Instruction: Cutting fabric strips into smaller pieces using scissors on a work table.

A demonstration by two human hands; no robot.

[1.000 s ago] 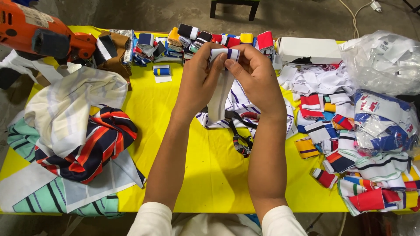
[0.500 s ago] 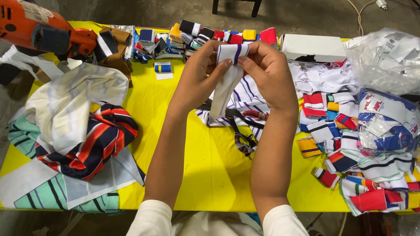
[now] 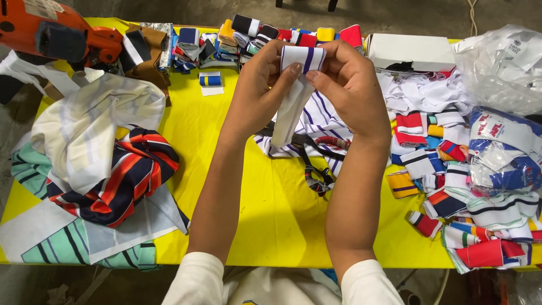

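Both hands are raised above a yellow table [image 3: 271,220] and pinch the same white ribbed fabric strip with a purple stripe [image 3: 296,85]. My left hand [image 3: 262,85] grips its left side with thumb in front. My right hand [image 3: 350,85] grips the right side near the top fold. The strip's loose end hangs down between my forearms. Beneath it lies a white garment piece with thin purple stripes [image 3: 319,127] and a pair of dark scissors [image 3: 319,178].
An orange machine [image 3: 51,31] stands at the back left. Striped fabric heaps [image 3: 107,169] lie on the left. A row of rolled trims [image 3: 265,34] and a white box [image 3: 409,51] line the back edge. Folded trims [image 3: 451,186] and plastic bags [image 3: 502,62] crowd the right.
Both hands have lifted the strip slightly and drawn nearer to the camera; the top fold is now held flatter between the fingers.
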